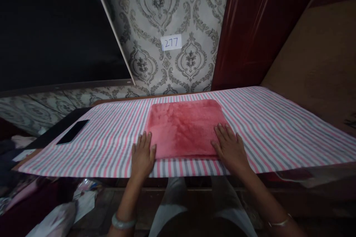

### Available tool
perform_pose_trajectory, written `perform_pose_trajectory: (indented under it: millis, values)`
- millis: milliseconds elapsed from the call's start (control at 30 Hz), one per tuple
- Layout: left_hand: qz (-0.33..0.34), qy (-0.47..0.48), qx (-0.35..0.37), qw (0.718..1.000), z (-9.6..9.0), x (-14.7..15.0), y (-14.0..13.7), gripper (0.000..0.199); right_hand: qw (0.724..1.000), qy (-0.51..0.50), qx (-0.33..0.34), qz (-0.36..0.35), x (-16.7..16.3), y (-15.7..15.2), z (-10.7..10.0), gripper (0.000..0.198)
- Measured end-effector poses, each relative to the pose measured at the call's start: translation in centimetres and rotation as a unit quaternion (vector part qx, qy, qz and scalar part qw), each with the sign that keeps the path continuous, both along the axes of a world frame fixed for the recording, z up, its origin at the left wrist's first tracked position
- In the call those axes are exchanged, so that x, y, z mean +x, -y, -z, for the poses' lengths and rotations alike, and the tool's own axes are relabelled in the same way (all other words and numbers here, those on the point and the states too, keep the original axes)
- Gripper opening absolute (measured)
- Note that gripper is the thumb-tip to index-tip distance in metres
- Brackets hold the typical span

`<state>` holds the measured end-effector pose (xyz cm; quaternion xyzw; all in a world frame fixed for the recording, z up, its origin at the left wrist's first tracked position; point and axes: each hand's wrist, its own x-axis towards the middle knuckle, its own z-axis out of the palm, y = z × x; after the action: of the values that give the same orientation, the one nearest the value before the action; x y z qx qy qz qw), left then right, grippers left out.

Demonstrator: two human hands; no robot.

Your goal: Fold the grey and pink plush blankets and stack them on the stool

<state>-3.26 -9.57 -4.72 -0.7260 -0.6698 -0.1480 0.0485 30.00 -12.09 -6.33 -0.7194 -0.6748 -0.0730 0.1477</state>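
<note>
A folded pink plush cloth [186, 126] lies flat as a rectangle on the striped tablecloth [111, 133], its layered fold edge toward me. My left hand [142, 155] rests at its near left corner, fingers stretched out and partly on the striped cloth. On its right side, my right hand [230, 146] lies with fingers spread, the fingertips on the plush surface. Neither hand grips anything. Darker and lighter patches mark the pile of the plush.
A phone [73, 132] lies at the left of the table. Behind stands a large black screen [61, 26], and a card with "277" [171, 42] is on the patterned wall. Right of it rises a dark red panel [256, 26]. Clothes and papers [85, 203] lie below left.
</note>
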Motion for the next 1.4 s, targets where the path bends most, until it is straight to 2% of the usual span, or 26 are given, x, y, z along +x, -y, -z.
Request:
perform_pose_trajectory:
  millis: [100,167,267,367,433,500,567,633,700,800,933,1067,1167,1233,1267,1333,1400]
  values:
    - [-0.008,0.014,0.027,0.999,-0.3,-1.9,0.0,0.054,1.0,-0.011,0.0,-0.007,0.5,-0.3,-1.0,0.059]
    - [0.002,0.02,0.065,0.998,-1.8,-2.1,-0.8,0.053,1.0,-0.017,0.017,-0.018,0.0,-1.1,-2.8,0.056]
    - [0.029,0.018,0.091,0.995,-5.2,0.0,-3.2,0.054,0.996,-0.024,0.042,-0.078,-2.8,-3.8,-6.6,0.054]
    - [0.053,-0.015,0.055,0.997,-7.4,3.6,-6.4,0.055,0.985,-0.03,0.009,-0.171,-7.6,-7.5,-9.7,0.055]
    - [0.05,-0.038,0.027,0.998,-7.1,5.7,-8.1,0.055,0.978,-0.033,-0.041,-0.204,-10.7,-9.7,-10.2,0.057]
    - [0.04,-0.059,0.009,0.997,-5.8,6.8,-9.0,0.055,0.972,-0.024,-0.084,-0.22,-12.6,-11.5,-9.6,0.056]
    - [0.032,-0.068,0.008,0.997,-4.2,7.0,-9.3,0.054,0.965,-0.017,-0.102,-0.243,-13.0,-12.8,-8.4,0.054]
    - [0.033,-0.068,0.017,0.997,-3.2,6.7,-9.2,0.054,0.962,-0.017,-0.105,-0.251,-12.0,-13.8,-7.4,0.056]
    - [0.035,-0.063,0.016,0.997,-3.0,6.4,-9.2,0.054,0.972,-0.023,-0.111,-0.207,-9.7,-14.6,-6.9,0.06]
    - [0.034,-0.045,0.0,0.998,-3.4,6.3,-9.3,0.054,0.988,-0.03,-0.117,-0.099,-5.3,-15.4,-6.7,0.063]
    - [0.035,-0.029,-0.006,0.999,-3.5,6.5,-9.5,0.054,0.99,-0.069,-0.121,0.026,-0.4,-15.4,-5.9,0.068]
    - [0.031,-0.026,-0.003,0.999,-3.5,6.5,-9.5,0.054,0.974,-0.128,-0.146,0.117,1.6,-14.7,-5.3,0.07]
    - [0.028,-0.023,-0.002,0.999,-3.6,6.6,-9.3,0.054,0.973,-0.117,-0.139,0.141,1.4,-14.5,-6.5,0.069]
    - [0.028,-0.019,-0.002,0.999,-3.7,6.6,-9.2,0.054,0.983,-0.094,-0.105,0.12,0.0,-14.7,-7.9,0.066]
    - [0.029,-0.019,-0.001,0.999,-3.7,6.6,-9.2,0.054,0.989,-0.079,-0.086,0.086,-1.1,-14.9,-8.6,0.065]
    - [0.031,-0.018,0.005,0.999,-3.6,6.6,-9.2,0.053,0.996,-0.049,-0.066,-0.027,-4.3,-15.4,-9.7,0.061]
    - [0.028,-0.021,0.014,0.999,-3.4,6.5,-9.2,0.054,0.985,-0.03,-0.085,-0.148,-7.9,-15.9,-10.2,0.058]
